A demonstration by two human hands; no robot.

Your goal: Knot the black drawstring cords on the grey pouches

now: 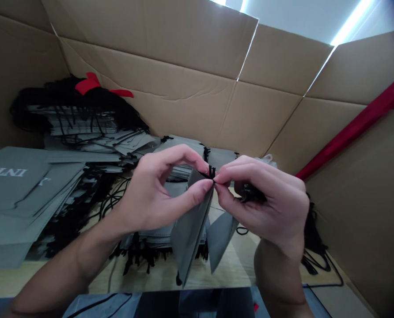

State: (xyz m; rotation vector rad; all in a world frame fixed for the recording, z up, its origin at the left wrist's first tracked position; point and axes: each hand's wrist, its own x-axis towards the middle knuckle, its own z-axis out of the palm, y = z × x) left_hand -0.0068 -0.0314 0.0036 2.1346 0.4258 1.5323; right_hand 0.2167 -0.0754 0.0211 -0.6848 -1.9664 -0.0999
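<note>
My left hand (pixel 160 190) pinches the top edge of a folded grey paper bag (pixel 192 234) that hangs down between both hands above the table. My right hand (pixel 266 203) meets it at the same spot, thumb and forefinger pinched on a black cord (pixel 211 171) that sticks up through the bag's top edge. More black cord is bunched in my right palm (pixel 250 193). The bag's lower flaps spread apart below my hands.
Stacks of flat grey bags (pixel 21 194) with black cord handles lie at the left and behind my hands. A pile of bags with a red ribbon (pixel 92 84) sits at the back left. Cardboard walls (pixel 183 88) surround the wooden table (pixel 236 260). Loose cords (pixel 316 256) lie at the right.
</note>
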